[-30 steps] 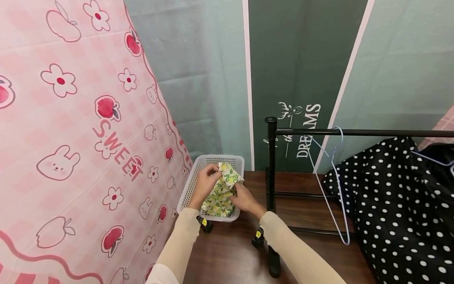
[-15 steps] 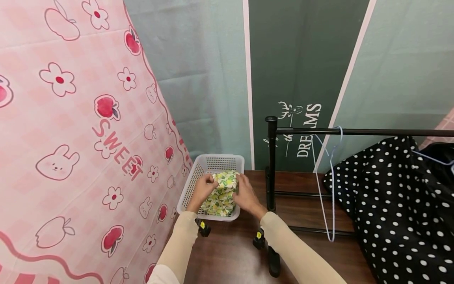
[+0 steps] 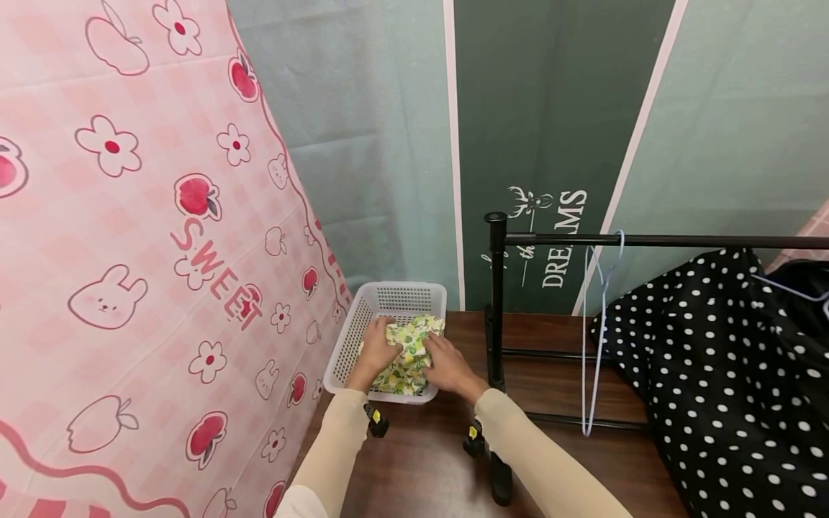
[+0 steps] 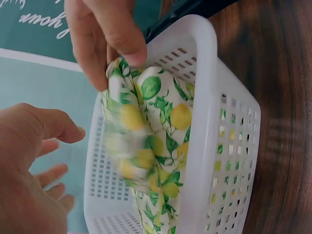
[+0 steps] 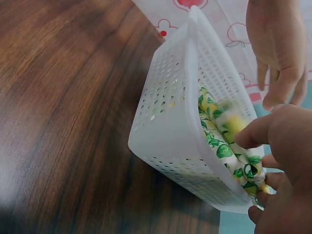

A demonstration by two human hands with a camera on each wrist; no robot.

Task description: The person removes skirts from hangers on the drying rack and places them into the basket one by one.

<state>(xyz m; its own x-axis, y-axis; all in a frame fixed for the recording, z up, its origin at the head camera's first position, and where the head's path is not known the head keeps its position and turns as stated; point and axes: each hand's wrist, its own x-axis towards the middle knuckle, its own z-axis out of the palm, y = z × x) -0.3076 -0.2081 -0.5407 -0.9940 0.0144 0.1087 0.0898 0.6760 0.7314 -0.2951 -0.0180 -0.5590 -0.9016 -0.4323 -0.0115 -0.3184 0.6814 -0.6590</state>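
A cloth with a lemon-and-leaf print (image 3: 409, 344) lies folded inside a white perforated plastic basket (image 3: 403, 286) on the floor. My right hand (image 3: 448, 365) grips the cloth's right end; in the right wrist view its thumb (image 5: 253, 132) lies on top and the fingers reach round the edge. On the other side is my left hand (image 3: 377, 354), close by the cloth. The left wrist view shows that hand (image 4: 29, 165) with fingers spread and a gap between them and the fabric. Part of the cloth (image 4: 127, 141) is blurred there.
To the right stands a black clothes rack (image 3: 497, 295) with a light-blue hanger (image 3: 603, 324) on its bar. A black polka-dot fabric (image 3: 725, 388) hangs farther right. A pink printed curtain (image 3: 162, 288) borders the left, a green one (image 3: 363, 144) the back.
The raised fold of the cloth has come down into the basket. My left hand has gone from pinching its corner to spread fingers beside it. The hanger has swung round on the bar.
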